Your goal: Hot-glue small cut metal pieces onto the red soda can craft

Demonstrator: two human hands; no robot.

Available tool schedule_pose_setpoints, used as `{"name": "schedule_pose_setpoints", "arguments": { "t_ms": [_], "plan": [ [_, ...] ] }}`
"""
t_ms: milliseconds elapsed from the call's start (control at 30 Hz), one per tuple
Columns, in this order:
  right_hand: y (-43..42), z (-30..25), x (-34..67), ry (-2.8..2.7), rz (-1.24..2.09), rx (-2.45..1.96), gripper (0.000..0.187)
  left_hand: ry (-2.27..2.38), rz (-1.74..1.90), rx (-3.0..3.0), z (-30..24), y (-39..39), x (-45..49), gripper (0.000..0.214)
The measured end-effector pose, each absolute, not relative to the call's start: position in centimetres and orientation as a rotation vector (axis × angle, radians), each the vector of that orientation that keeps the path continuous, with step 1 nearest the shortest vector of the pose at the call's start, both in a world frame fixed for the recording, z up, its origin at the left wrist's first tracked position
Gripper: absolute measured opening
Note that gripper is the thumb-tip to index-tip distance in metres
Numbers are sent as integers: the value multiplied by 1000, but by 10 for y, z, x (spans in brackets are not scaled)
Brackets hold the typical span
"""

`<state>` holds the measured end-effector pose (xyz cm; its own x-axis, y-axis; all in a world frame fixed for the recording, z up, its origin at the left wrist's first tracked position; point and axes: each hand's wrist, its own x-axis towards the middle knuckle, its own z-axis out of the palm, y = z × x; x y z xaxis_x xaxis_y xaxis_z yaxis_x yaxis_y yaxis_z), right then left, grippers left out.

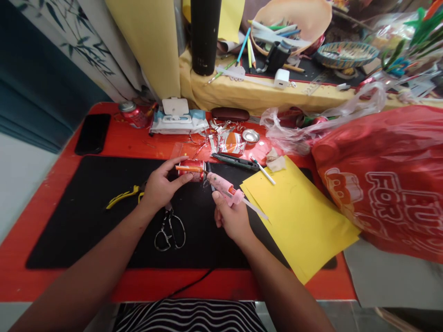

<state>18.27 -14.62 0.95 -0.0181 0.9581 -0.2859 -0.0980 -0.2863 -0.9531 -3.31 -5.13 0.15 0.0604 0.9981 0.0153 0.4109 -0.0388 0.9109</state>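
Observation:
My left hand (162, 184) is closed round a red soda can (195, 176) lying on its side on the black mat (100, 230). An orange strip (187, 168) runs along the can, between thumb and fingers. In my right hand (230, 216) is a pink hot glue gun (221, 184); a glue stick (255, 209) sticks out of its back. Its nozzle points left, at the can's right end; whether it touches cannot be told. Below my left hand lie scissors (169, 230) with dark handles. Yellow-handled pliers (122, 197) rest to the left, partly hidden.
Yellow sheets (297, 221) and a white pen (263, 170) lie right of my hands. Behind are a utility knife (235, 161), metal scraps, a wipes pack (178, 122) and another can (131, 114). A phone (92, 133) lies far left; a red plastic bag (380, 180) bulges at right.

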Motion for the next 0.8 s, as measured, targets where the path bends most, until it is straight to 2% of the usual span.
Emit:
{"name": "schedule_pose_setpoints", "arguments": {
  "t_ms": [800],
  "plan": [
    [-145, 13, 183, -1032, 1474, -1344, 69, 1433, 978, 1510, -1, -51, -34, 66]
  ]
}}
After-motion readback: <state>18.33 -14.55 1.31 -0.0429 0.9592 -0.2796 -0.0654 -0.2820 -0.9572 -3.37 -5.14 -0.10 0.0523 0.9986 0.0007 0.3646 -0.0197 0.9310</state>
